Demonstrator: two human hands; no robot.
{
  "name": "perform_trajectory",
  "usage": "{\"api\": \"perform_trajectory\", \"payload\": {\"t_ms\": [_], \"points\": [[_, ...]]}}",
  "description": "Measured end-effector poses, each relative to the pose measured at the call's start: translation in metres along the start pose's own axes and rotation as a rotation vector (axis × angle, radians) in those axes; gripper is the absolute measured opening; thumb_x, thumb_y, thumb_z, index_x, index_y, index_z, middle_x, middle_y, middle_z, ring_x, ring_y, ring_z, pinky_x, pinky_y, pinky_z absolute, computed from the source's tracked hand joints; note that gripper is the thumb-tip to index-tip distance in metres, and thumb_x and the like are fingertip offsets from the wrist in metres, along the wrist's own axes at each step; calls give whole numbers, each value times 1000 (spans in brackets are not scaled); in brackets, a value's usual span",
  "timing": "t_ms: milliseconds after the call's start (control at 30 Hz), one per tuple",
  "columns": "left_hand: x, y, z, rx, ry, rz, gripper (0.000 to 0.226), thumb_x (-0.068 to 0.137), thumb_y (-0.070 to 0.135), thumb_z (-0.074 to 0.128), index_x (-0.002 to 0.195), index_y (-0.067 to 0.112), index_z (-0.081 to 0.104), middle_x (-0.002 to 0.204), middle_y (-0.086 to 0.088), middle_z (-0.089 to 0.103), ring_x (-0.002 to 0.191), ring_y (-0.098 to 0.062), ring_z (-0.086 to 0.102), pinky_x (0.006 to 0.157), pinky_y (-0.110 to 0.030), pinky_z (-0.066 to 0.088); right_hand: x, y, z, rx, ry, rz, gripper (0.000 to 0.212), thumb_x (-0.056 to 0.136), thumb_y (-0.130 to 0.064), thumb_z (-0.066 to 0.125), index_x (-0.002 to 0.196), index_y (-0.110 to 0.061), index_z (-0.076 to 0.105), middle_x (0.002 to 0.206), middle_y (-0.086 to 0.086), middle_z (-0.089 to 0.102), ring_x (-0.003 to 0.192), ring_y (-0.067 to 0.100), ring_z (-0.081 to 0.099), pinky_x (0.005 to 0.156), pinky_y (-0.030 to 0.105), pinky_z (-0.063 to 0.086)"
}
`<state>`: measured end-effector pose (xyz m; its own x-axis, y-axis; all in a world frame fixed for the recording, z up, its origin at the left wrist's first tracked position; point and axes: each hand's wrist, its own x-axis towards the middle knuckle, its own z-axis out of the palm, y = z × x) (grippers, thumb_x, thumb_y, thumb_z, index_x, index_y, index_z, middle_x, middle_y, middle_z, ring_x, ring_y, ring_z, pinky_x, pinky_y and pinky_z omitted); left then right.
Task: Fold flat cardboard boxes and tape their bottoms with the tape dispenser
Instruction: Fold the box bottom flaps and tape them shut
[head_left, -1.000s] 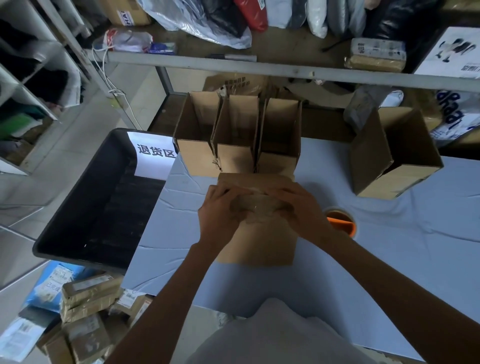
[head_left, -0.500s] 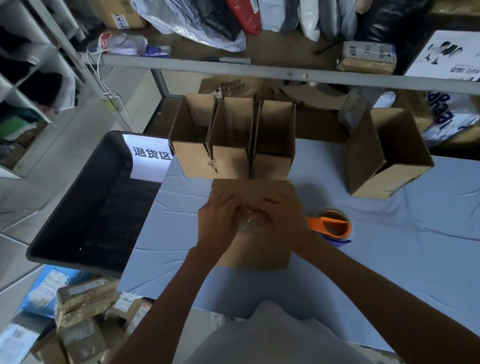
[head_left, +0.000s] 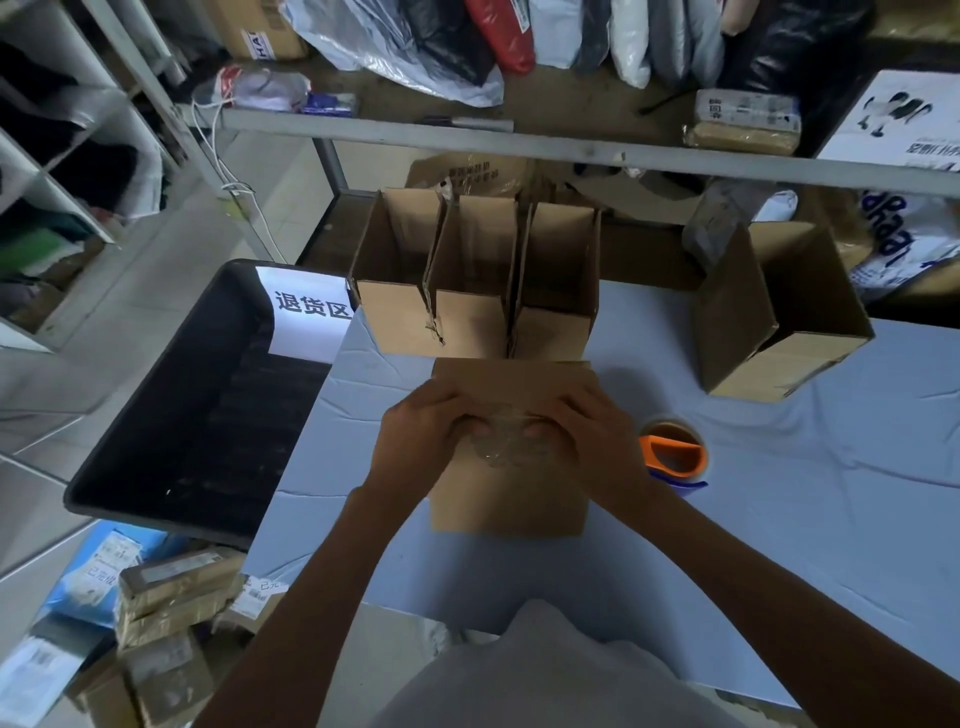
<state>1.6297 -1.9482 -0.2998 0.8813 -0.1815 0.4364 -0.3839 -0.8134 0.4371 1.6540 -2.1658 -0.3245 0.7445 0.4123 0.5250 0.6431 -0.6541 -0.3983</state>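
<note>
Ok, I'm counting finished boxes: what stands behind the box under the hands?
Three open boxes stand side by side right behind it. Their bottoms are hidden; the left hand and right hand cover the middle of the box.

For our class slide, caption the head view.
Left hand and right hand grip a cardboard box, thumbs pressing its tape; tape dispenser lies beside it.
</note>
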Motion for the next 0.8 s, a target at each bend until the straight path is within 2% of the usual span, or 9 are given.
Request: {"api": "perform_trajectory", "payload": {"t_ms": [100, 233, 300, 400, 467, 533, 600, 700, 800], "points": [[-4, 9, 8, 117, 90, -32, 16, 79, 13, 61, 73, 23, 72, 70, 8, 64, 75, -12, 57, 46, -27, 44, 0, -8, 6, -16, 27, 72, 19, 85, -24, 58, 81, -9, 69, 81, 5, 64, 71, 24, 61, 50, 37, 50], [8, 17, 9, 159, 139, -91, 15, 76, 16, 58, 65, 20, 67, 65, 8, 61, 72, -11, 54, 45, -20, 33, 12, -8, 5, 29, 2, 126, 32, 88, -34, 52, 80, -9, 69, 84, 6, 66, 78, 23, 62, 59, 38, 53], [15, 15, 5, 162, 120, -91, 13, 74, 16, 58, 66, 21, 67, 67, 9, 61, 74, -8, 51, 45, -19, 32, 17, -6, -3, 85, -30, 167, 34, 85, -41, 55, 90, -11, 71, 95, 4, 66, 88, 20, 60, 71, 30, 52], [23, 13, -7, 92, 101, -158, 13, 71, 11, 63, 68, 23, 68, 73, 10, 63, 75, -12, 56, 47, -21, 38, 19, 3, -14, 120, -70, 261, 60, 74, -57, 59, 115, -13, 61, 117, 6, 56, 104, 13, 47, 84, 11, 34], [30, 7, -18, 19, 122, -258, 16, 69, 6, 66, 69, 22, 68, 74, 9, 65, 75, -14, 59, 53, -22, 41, 16, 12, -17, 232, 3, 281, 66, 73, -62, 60, 123, -19, 51, 124, 11, 51, 111, 19, 47, 90, 21, 39], [36, -1, -26, -90, 131, -403, 15, 72, 5, 69, 71, 20, 69, 76, 7, 68, 76, -17, 62, 61, -29, 49, 11, 11, -22, 420, 36, 388, 54, 77, -64, 56, 120, -34, 48, 125, 5, 50, 112, 20, 51, 90, 33, 46], [40, -9, -32, -203, 146, -528, 16, 75, 5, 70, 73, 20, 69, 76, 7, 68, 77, -15, 64, 69, -30, 51, 8, 4, -24, 575, -21, 541, 49, 79, -65, 50, 121, -39, 45, 124, 0, 50, 109, 15, 54, 89, 36, 48], [41, -17, -37, -276, 185, -665, 21, 81, 7, 67, 73, 27, 69, 77, 6, 69, 76, -7, 62, 68, -18, 47, 10, 3, -24, 741, -86, 711, 59, 82, -64, 41, 122, -21, 49, 113, 6, 58, 99, 18, 60, 88, 45, 51], [39, -27, -39, -283, 224, -796, 18, 83, 12, 66, 75, 27, 69, 79, 6, 69, 81, -11, 62, 72, -19, 45, 14, 4, -31, 748, -162, 687, 41, 90, -43, 48, 118, -15, 54, 102, 6, 66, 91, 16, 65, 82, 38, 53]]}}
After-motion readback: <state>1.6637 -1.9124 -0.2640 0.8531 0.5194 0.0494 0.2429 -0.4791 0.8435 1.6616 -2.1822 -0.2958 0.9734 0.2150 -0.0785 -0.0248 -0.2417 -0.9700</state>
